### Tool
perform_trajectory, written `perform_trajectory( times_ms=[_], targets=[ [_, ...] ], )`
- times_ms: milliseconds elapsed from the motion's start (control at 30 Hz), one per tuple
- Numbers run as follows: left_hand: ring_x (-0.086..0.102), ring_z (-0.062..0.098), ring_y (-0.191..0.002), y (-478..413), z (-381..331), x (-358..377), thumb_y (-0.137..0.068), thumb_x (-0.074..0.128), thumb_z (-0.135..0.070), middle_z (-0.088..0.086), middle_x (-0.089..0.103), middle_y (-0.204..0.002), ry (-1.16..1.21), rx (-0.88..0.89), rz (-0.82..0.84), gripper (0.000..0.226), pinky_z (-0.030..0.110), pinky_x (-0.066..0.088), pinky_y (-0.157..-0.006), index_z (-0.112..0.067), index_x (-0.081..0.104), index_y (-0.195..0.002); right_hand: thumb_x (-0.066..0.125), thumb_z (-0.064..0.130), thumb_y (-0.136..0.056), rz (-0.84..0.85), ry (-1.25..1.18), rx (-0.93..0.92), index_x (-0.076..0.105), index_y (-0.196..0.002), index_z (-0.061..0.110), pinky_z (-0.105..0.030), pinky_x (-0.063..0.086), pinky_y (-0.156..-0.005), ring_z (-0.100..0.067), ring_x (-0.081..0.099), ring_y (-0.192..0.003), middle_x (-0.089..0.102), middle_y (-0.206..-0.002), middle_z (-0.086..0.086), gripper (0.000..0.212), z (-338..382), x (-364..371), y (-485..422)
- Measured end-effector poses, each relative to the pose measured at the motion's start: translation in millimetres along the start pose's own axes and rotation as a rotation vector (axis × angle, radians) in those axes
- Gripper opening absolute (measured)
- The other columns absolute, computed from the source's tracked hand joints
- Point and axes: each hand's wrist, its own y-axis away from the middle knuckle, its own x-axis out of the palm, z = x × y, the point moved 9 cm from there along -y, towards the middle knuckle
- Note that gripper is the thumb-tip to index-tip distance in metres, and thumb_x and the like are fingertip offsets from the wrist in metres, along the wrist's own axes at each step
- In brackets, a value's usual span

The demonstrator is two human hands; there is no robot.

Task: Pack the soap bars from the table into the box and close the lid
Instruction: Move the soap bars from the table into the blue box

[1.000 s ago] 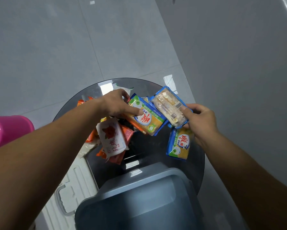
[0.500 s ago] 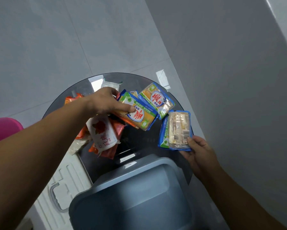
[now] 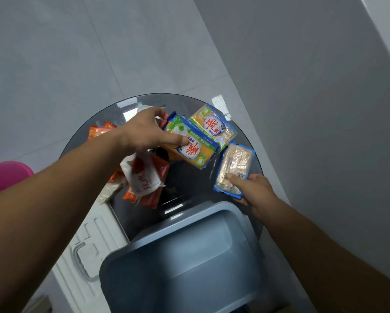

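Three blue-edged soap packs show: one point(image 3: 212, 127) at upper centre, one point(image 3: 193, 150) under the left hand point(image 3: 144, 132), one point(image 3: 234, 168) in the right hand point(image 3: 255, 190). One white pack point(image 3: 144, 177). Orange packs point(image 3: 153, 195) overlap, count unclear. One box point(image 3: 189, 256), one lid point(image 3: 85, 263), one pink tub point(image 3: 6, 175).

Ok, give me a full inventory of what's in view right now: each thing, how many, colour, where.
round glass table: 1, dark tinted, centre
grey box: 1, blue-grey, open, near edge of table, no soap visible inside
white lid: 1, white, left of the box, partly under the table edge
yellow soap bars in blue-green wrap: 3; one in the left hand, one flat at the far right, one back side up in the right hand
white soap pack: 1, white with red print, on the orange ones
orange soap packs: several, count unclear, left-centre pile
pink tub: 1, far left
left hand: gripping
right hand: gripping
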Motion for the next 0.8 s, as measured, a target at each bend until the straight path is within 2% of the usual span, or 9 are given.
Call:
perform_trajectory(
  times_ms=[67, 133, 267, 333, 400, 467, 600, 667, 800],
  targets=[
    [0.075, 0.025, -0.103, 3.0, -0.9, 1.0, -0.041, 0.097, -0.057, 0.005, 0.075, -0.112, 0.004, 0.016, 0.013, 0.096, 0.047, 0.06, -0.096, -0.022, 0.056, -0.121, 0.081, 0.012, -0.082, 0.01, -0.019, 0.005, 0.069, -0.091, 0.01, -0.045, 0.06, -0.09, -0.028, 0.076, -0.09, 0.078, -0.099, -0.015, 0.015, 1.8, 4.8, -2.5],
    [0.077, 0.024, -0.101, 7.2, -0.4, 2.8, -0.042, 0.097, -0.057, 0.005, 0.077, -0.111, 0.028, 0.026, 0.016, 0.091, 0.046, 0.061, -0.095, -0.024, 0.057, -0.117, 0.082, 0.008, -0.081, 0.033, -0.062, 0.03, 0.07, -0.093, 0.007, -0.045, 0.06, -0.091, -0.03, 0.076, -0.089, 0.077, -0.098, -0.016, 0.017, 1.1, 8.8, -5.0],
    [0.077, 0.022, -0.099, 17.3, -0.1, 7.9, -0.038, 0.093, -0.059, 0.005, 0.078, -0.109, 0.075, 0.029, 0.022, 0.087, 0.042, 0.062, -0.092, -0.028, 0.055, -0.11, 0.08, 0.004, -0.081, 0.065, -0.067, 0.027, 0.07, -0.104, 0.002, -0.039, 0.06, -0.083, -0.026, 0.075, -0.083, 0.077, -0.096, -0.016, 0.025, 2.9, 13.3, -8.4],
    [0.077, 0.021, -0.097, 21.7, -0.9, 8.8, -0.041, 0.09, -0.056, 0.004, 0.078, -0.107, 0.093, 0.035, 0.016, 0.077, 0.039, 0.062, -0.09, -0.03, 0.055, -0.105, 0.082, 0.009, -0.079, 0.067, -0.035, 0.02, 0.07, -0.11, 0.0, -0.043, 0.06, -0.089, -0.03, 0.076, -0.09, 0.078, -0.099, -0.017, 0.034, 3.0, 14.0, -10.3],
    [0.077, 0.019, -0.096, 24.9, -0.1, 8.9, -0.049, 0.089, -0.052, 0.002, 0.077, -0.105, 0.113, 0.039, 0.014, 0.066, 0.035, 0.062, -0.085, -0.032, 0.054, -0.101, 0.088, 0.023, -0.071, 0.089, 0.025, 0.033, 0.071, -0.108, 0.005, -0.051, 0.056, -0.099, -0.034, 0.075, -0.1, 0.079, -0.1, -0.015, 0.045, 0.0, 15.9, -10.1],
    [0.077, 0.018, -0.095, 27.1, 1.6, 9.4, -0.055, 0.089, -0.049, 0.001, 0.077, -0.104, 0.123, 0.047, 0.013, 0.061, 0.032, 0.061, -0.082, -0.032, 0.055, -0.103, 0.09, 0.029, -0.066, 0.122, 0.036, 0.04, 0.072, -0.108, 0.009, -0.051, 0.054, -0.101, -0.032, 0.075, -0.101, 0.081, -0.1, -0.012, 0.05, -3.4, 16.4, -10.7],
    [0.078, 0.018, -0.097, 34.3, 7.9, 6.4, -0.063, 0.091, -0.044, 0.002, 0.079, -0.107, 0.172, 0.059, -0.013, 0.072, 0.036, 0.061, -0.09, -0.021, 0.058, -0.122, 0.085, 0.016, -0.077, 0.112, -0.032, 0.034, 0.067, -0.117, 0.003, -0.049, 0.056, -0.099, -0.033, 0.075, -0.099, 0.078, -0.107, -0.017, 0.046, -6.5, 9.3, -9.9],
    [0.078, 0.017, -0.097, 39.5, 12.6, 4.5, -0.06, 0.092, -0.046, 0.001, 0.079, -0.108, 0.223, 0.056, -0.027, 0.072, 0.036, 0.061, -0.093, -0.023, 0.06, -0.12, 0.082, 0.012, -0.081, 0.096, -0.062, 0.013, 0.066, -0.116, 0.002, -0.05, 0.056, -0.098, -0.033, 0.075, -0.098, 0.077, -0.108, -0.019, 0.04, -4.5, 3.0, -8.1],
    [0.077, 0.016, -0.099, 53.5, 19.2, 3.3, -0.053, 0.088, -0.049, -0.003, 0.078, -0.11, 0.334, 0.064, -0.058, 0.066, 0.033, 0.059, -0.091, -0.032, 0.061, -0.11, 0.081, 0.018, -0.083, 0.089, -0.031, -0.062, 0.068, -0.114, 0.01, -0.049, 0.057, -0.098, -0.029, 0.076, -0.098, 0.079, -0.106, -0.012, 0.035, 9.6, -16.1, 1.7]
  ],
)
